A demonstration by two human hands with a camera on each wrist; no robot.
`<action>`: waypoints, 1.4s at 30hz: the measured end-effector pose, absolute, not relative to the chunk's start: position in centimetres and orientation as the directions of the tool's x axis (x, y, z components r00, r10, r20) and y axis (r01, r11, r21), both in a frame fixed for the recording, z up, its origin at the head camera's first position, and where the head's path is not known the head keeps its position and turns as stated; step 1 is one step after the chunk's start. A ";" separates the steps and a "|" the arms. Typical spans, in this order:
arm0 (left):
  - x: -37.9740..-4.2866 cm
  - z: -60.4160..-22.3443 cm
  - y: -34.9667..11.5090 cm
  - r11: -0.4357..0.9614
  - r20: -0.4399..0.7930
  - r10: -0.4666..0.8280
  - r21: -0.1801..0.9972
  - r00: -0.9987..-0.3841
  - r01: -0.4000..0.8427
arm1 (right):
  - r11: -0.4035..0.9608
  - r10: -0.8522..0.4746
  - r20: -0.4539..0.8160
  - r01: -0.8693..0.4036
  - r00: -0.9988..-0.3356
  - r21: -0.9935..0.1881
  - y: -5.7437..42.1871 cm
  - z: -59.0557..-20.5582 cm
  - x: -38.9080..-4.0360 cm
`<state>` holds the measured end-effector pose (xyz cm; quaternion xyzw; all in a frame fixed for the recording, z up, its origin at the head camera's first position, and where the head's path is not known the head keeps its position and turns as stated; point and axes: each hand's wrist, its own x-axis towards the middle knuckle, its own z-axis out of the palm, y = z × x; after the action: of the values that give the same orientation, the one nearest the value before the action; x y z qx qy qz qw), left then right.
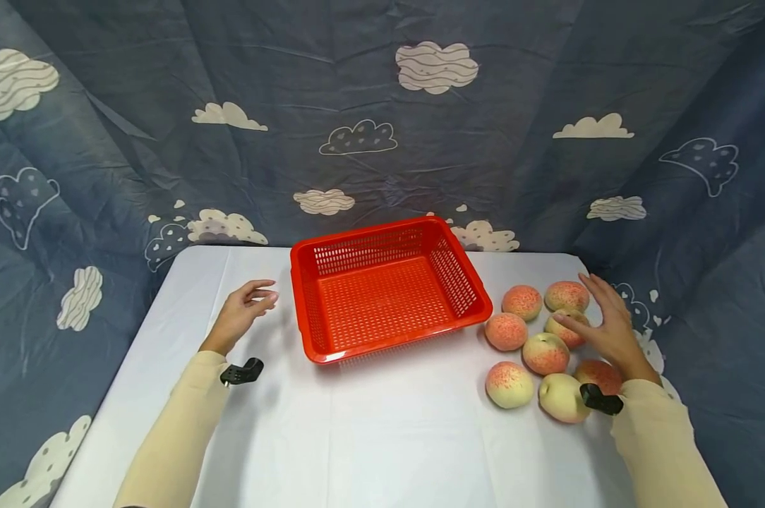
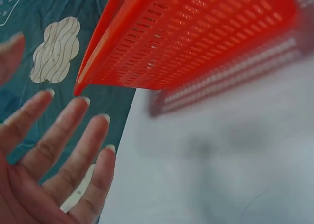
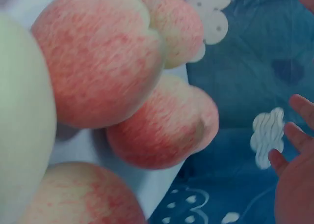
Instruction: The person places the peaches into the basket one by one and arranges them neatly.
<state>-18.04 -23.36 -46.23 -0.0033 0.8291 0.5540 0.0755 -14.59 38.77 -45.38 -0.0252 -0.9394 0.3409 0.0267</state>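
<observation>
Peaches (image 1: 545,353) clustered beside right hand (image 1: 611,328); basket (image 1: 382,300) near left hand (image 1: 241,310).

Evenly lit, casting soft shadows on white table (image 1: 414,444), slightly glossy along red basket (image 1: 400,338) rim, hazier in both wrist views.

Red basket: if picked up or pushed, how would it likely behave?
The red basket is probably light for its size, since its sides and floor are perforated. It looks like moulded plastic, so it should mostly keep its shape, perhaps flexing slightly. Being wide and low, it would likely slide rather than tip.
</observation>
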 end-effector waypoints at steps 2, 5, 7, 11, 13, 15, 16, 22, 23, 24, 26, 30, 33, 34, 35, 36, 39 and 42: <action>-18.0 -46.5 -23.4 0.368 -0.145 0.062 0.923 -0.988 -0.112 | 0.759 0.088 0.022 0.053 -0.996 -0.649 39.2 -45.9 -14.4; -17.9 -46.8 -23.2 0.342 -0.195 0.064 0.926 -0.979 -0.162 | 0.751 0.125 0.004 0.092 -0.992 -0.654 39.8 -46.6 -14.2; -17.9 -47.0 -23.2 0.324 -0.231 0.093 0.927 -0.968 -0.190 | 0.744 0.142 -0.012 0.114 -0.990 -0.658 40.2 -47.2 -14.2; -17.9 -47.5 -23.4 0.297 -0.295 0.205 0.927 -0.933 -0.228 | 0.732 0.173 -0.042 0.157 -0.984 -0.663 40.6 -48.2 -14.2; -17.9 -47.7 -23.4 0.290 -0.317 0.256 0.926 -0.913 -0.240 | 0.725 0.185 -0.052 0.172 -0.981 -0.667 40.7 -48.7 -14.2; -18.0 -47.9 -23.2 0.291 -0.342 0.277 0.920 -0.898 -0.261 | 0.715 0.191 -0.066 0.185 -0.979 -0.674 40.9 -49.1 -14.2; -18.0 -47.9 -23.1 0.285 -0.352 0.281 0.919 -0.893 -0.273 | 0.709 0.189 -0.074 0.188 -0.979 -0.680 40.9 -49.2 -14.1; -18.2 -48.4 -22.7 0.236 -0.384 0.314 0.917 -0.868 -0.320 | 0.655 0.176 -0.141 0.223 -0.974 -0.722 41.2 -49.9 -14.1; -18.3 -48.6 -22.6 0.224 -0.385 0.324 0.918 -0.864 -0.326 | 0.646 0.180 -0.157 0.237 -0.971 -0.725 41.3 -50.0 -14.1; -18.3 -48.7 -22.6 0.209 -0.387 0.336 0.920 -0.859 -0.332 | 0.635 0.185 -0.173 0.253 -0.967 -0.730 41.4 -50.1 -14.1; -18.5 -48.9 -22.5 0.175 -0.390 0.352 0.920 -0.851 -0.350 | 0.617 0.194 -0.197 0.275 -0.961 -0.737 41.4 -50.5 -14.1; -18.7 -49.5 -22.1 0.126 -0.394 0.379 0.919 -0.838 -0.375 | 0.581 0.217 -0.243 0.325 -0.946 -0.747 41.6 -50.9 -14.0; -18.8 -49.8 -21.8 0.114 -0.410 0.380 0.910 -0.829 -0.398 | 0.566 0.230 -0.278 0.360 -0.933 -0.742 41.6 -50.9 -14.0; -18.8 -49.9 -21.8 0.114 -0.415 0.381 0.908 -0.826 -0.403 | 0.567 0.231 -0.286 0.368 -0.930 -0.737 41.6 -50.9 -14.0; -18.8 -50.0 -21.7 0.111 -0.421 0.381 0.905 -0.823 -0.411 | 0.565 0.233 -0.296 0.377 -0.926 -0.734 41.6 -50.9 -14.1; -18.8 -50.1 -21.7 0.109 -0.424 0.385 0.903 -0.820 -0.415 | 0.563 0.232 -0.307 0.385 -0.923 -0.731 41.6 -50.9 -14.1; -18.8 -50.3 -21.7 0.100 -0.437 0.392 0.895 -0.810 -0.435 | 0.577 0.214 -0.332 0.393 -0.919 -0.716 41.6 -50.9 -14.3; -18.8 -50.4 -21.8 0.088 -0.436 0.411 0.893 -0.800 -0.442 | 0.598 0.182 -0.356 0.390 -0.917 -0.700 41.7 -51.0 -14.6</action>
<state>-18.80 -21.79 -50.35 -0.0114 0.6664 0.6754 0.3158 -14.58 41.75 -51.02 -0.1616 -0.8851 0.4182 -0.1247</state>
